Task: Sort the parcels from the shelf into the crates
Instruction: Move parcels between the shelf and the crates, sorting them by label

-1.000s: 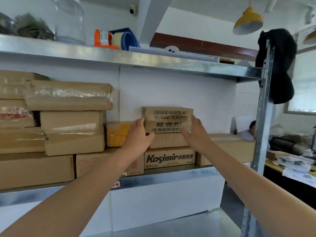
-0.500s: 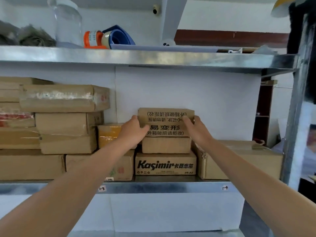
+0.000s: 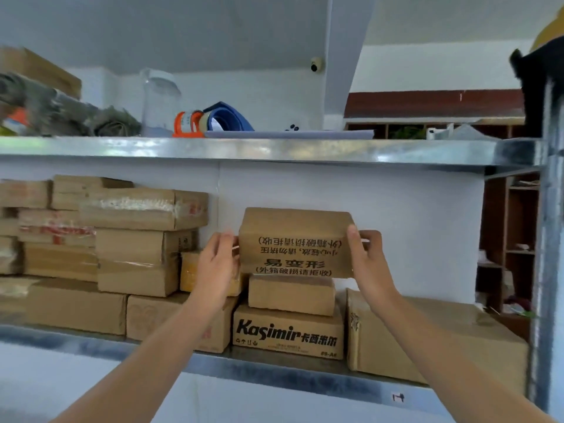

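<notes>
From the head camera, both hands reach up to the middle shelf (image 3: 274, 366) of a metal rack. The left hand (image 3: 215, 265) presses flat against the left end of the printed parcel (image 3: 296, 242), and the right hand (image 3: 367, 264) clasps its right end, thumb on the front face and fingers (image 3: 370, 239) curled round the side, so the box is pinched between the two. The parcel tilts slightly and sits on top of a smaller plain box (image 3: 291, 294), which rests on the Kasimir carton (image 3: 288, 334). Just left, partly behind the left hand, lies a yellow parcel (image 3: 190, 273), and beyond it rises a stack of taped cartons (image 3: 134, 239). A large box (image 3: 433, 340) stands to the right, under the right forearm. The upper shelf (image 3: 274, 148) carries a clear jar (image 3: 160, 102) and tape rolls (image 3: 190, 123).
</notes>
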`<state>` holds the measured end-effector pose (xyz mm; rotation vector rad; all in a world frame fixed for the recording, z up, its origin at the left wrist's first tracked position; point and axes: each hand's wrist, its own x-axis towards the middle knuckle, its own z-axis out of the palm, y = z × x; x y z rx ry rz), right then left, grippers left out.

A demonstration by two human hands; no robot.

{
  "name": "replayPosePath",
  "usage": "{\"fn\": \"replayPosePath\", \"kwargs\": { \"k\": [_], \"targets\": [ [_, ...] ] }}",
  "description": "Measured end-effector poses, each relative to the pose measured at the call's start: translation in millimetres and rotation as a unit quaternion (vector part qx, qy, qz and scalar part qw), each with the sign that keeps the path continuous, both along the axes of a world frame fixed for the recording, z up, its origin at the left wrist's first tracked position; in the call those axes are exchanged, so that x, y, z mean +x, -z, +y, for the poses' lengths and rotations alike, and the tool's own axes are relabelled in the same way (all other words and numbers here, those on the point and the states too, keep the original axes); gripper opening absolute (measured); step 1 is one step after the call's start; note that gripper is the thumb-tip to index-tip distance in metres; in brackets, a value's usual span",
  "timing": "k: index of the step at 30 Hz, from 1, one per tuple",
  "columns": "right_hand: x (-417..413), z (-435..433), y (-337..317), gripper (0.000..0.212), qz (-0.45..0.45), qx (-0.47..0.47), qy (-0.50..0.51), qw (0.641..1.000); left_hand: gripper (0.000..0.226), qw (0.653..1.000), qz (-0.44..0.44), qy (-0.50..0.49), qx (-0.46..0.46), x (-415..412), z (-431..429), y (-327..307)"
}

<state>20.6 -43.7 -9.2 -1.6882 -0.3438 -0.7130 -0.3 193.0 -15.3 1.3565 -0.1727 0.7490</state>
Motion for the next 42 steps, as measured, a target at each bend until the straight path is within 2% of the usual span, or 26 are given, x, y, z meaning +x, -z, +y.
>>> {"fn": "replayPosePath", "kwargs": {
  "k": [3, 5, 7, 10, 13, 17, 18, 20, 22, 25, 26, 28, 30, 35, 38, 42],
  "targets": [
    [-11.4, 0.5, -2.6, 0.042, -0.012, 0.007, -0.015, 1.000, 0.020, 1.000, -0.003, -0.002, -0.001, -16.5, 0.7, 8.9],
    [-18.4, 0.2, -1.0, 0.039, -0.012, 0.009, -0.035, 0.999, 0.030, 0.999, 0.002, -0.031, 0.019, -26.3, 3.4, 14.8],
    [-25.3, -0.7, 3.9, 0.042, -0.004, 0.007, -0.051, 0.999, 0.039, 0.997, 0.005, -0.063, 0.044, -37.2, 7.5, 17.8],
    [-33.3, -0.7, 12.5, 0.052, 0.014, -0.034, -0.034, 0.999, 0.050, 0.997, -0.001, -0.056, 0.060, -54.0, 15.2, 22.0],
    [-38.7, 1.0, 20.0, 0.038, 0.014, -0.069, -0.053, 0.996, 0.057, 0.995, 0.001, -0.055, 0.082, -68.9, 21.3, 30.5],
    [-46.6, 8.7, 31.5, 0.011, 0.015, -0.079, -0.092, 0.993, 0.044, 0.991, 0.008, -0.081, 0.109, -84.1, 31.1, 47.2],
    [-47.8, 10.6, 36.0, 0.013, 0.027, -0.068, -0.104, 0.992, 0.039, 0.988, 0.008, -0.082, 0.128, -87.4, 33.5, 51.9],
    [-49.2, 14.4, 46.3, 0.029, 0.073, -0.018, -0.139, 0.987, 0.036, 0.979, 0.003, -0.090, 0.181, -93.5, 37.4, 60.4],
    [-52.4, 17.7, 56.4, 0.033, 0.105, 0.011, -0.158, 0.982, 0.033, 0.969, -0.003, -0.113, 0.220, -97.5, 41.1, 66.5],
    [-55.9, 21.7, 64.0, 0.051, 0.114, 0.040, -0.155, 0.980, 0.034, 0.962, -0.005, -0.143, 0.233, -98.0, 46.4, 72.8],
    [-56.5, 22.6, 64.8, 0.054, 0.116, 0.053, -0.146, 0.981, 0.035, 0.962, -0.002, -0.142, 0.232, -97.5, 48.0, 74.9],
    [-58.2, 24.2, 66.3, 0.044, 0.114, 0.071, -0.128, 0.983, 0.033, 0.964, 0.012, -0.124, 0.235, -98.6, 50.9, 80.8],
    [-59.4, 25.3, 68.3, 0.043, 0.115, 0.067, -0.115, 0.984, 0.031, 0.970, 0.031, -0.094, 0.220, -102.2, 56.9, 88.1],
    [-65.7, 44.2, 71.1, 0.063, 0.115, 0.024, -0.133, 0.984, 0.020, 0.995, 0.035, -0.038, 0.086, -114.2, 78.0, 93.2],
    [-71.0, 65.7, 75.4, 0.060, 0.112, -0.023, -0.144, 0.983, 0.024, 0.996, 0.043, -0.045, 0.068, -120.7, 94.1, 94.6],
    [-78.3, 101.6, 83.4, 0.072, 0.104, -0.032, -0.142, 0.984, 0.026, 0.990, 0.062, -0.090, 0.086, -138.0, 123.5, 104.7]
  ]
}}
